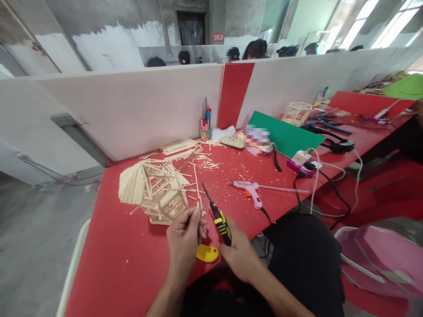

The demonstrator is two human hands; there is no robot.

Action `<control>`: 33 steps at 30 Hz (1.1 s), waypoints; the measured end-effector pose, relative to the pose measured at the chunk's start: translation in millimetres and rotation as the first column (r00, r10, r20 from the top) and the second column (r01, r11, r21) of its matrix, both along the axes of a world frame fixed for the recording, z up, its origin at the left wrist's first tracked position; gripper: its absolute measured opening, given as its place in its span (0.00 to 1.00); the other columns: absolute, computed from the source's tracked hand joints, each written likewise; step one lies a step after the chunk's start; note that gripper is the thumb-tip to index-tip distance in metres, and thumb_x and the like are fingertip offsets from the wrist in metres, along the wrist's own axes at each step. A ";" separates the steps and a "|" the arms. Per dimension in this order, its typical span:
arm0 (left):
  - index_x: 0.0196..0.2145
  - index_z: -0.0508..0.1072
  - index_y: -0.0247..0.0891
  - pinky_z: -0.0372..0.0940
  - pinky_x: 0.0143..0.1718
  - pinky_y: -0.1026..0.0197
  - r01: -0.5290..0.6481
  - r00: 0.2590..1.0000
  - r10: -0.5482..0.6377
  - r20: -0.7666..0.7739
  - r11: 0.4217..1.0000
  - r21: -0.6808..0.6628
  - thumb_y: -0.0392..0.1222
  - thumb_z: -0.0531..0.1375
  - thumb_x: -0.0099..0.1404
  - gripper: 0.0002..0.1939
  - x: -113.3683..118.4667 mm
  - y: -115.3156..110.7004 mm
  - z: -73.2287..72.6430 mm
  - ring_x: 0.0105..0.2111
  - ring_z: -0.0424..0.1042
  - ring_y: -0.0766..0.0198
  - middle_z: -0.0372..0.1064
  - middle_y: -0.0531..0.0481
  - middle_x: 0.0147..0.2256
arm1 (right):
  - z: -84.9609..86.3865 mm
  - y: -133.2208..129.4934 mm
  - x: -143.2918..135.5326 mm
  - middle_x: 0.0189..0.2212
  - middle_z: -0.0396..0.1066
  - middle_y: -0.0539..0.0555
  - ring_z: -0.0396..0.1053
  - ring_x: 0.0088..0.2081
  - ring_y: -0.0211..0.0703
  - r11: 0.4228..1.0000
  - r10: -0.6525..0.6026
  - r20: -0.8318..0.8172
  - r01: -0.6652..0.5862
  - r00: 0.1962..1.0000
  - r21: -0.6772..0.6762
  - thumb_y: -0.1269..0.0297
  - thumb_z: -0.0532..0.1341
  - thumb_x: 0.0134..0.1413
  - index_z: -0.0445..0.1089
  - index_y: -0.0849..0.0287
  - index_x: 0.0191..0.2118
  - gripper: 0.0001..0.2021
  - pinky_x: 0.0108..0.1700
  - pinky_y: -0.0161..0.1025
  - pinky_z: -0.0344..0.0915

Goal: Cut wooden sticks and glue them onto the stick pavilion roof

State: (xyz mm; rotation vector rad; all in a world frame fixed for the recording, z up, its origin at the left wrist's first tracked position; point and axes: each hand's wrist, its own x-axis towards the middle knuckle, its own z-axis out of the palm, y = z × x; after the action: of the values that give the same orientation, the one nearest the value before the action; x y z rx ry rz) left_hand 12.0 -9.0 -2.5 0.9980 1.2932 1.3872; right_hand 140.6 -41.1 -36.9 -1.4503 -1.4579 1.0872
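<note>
My left hand (185,231) is closed, thumb and fingers pinching a thin wooden stick (198,205) whose tip points up. In my right hand (239,251) is a yellow-and-black handled tool (221,225) with a long, narrow dark tip pointing away from me; its exact kind is unclear. The tool's tip is close beside the stick, with a gap between my hands. Partly under my left fingers, a flat yellow piece (207,253) with a small hole lies near the table edge. Just beyond my left hand stands a stick-built model house (161,191) with a slatted side.
Loose sticks (180,147) and offcuts litter the red table (132,264). A pink glue gun (251,189) lies right, its cord trailing over the edge. Behind are a pen holder (205,133), a beige case (232,141), a green board (284,134) and a purple power strip (300,168).
</note>
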 end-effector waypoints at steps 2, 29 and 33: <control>0.28 0.73 0.35 0.53 0.12 0.71 0.003 0.998 -0.002 0.056 1.000 -0.021 0.49 0.64 0.55 0.13 -1.8 1.3 -0.7 0.13 0.60 0.73 0.68 0.54 0.18 | 2.1 7.8 8.8 0.34 0.70 0.51 0.67 0.35 0.43 0.999 -0.014 0.158 0.022 0.987 -0.046 0.74 0.55 0.41 0.62 0.58 0.47 0.22 0.38 0.38 0.62; 0.28 0.76 0.33 0.55 0.15 0.74 -0.145 0.859 0.189 0.476 0.981 -0.129 0.43 0.71 0.44 0.15 -60.0 -15.3 33.0 0.14 0.60 0.78 0.69 0.54 0.20 | -34.9 95.0 116.2 0.29 0.75 0.60 0.74 0.32 0.53 0.931 -0.231 0.540 0.345 0.809 -0.118 0.56 0.54 0.44 0.72 0.63 0.40 0.20 0.33 0.43 0.67; 0.25 0.73 0.33 0.49 0.11 0.74 -0.153 0.870 0.201 0.450 0.978 -0.141 0.46 0.71 0.43 0.17 -65.4 -13.2 32.8 0.12 0.58 0.77 0.67 0.55 0.18 | -5.4 85.6 98.3 0.35 0.74 0.57 0.73 0.33 0.47 0.954 -0.291 0.048 0.294 0.955 -0.054 0.50 0.59 0.43 0.63 0.62 0.50 0.29 0.34 0.41 0.69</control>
State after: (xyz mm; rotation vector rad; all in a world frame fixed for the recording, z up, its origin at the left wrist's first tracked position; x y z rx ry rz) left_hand -53.4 -22.3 30.3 0.4412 1.0943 1.5655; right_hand 238.8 44.5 -42.4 -1.6771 -1.1961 0.9286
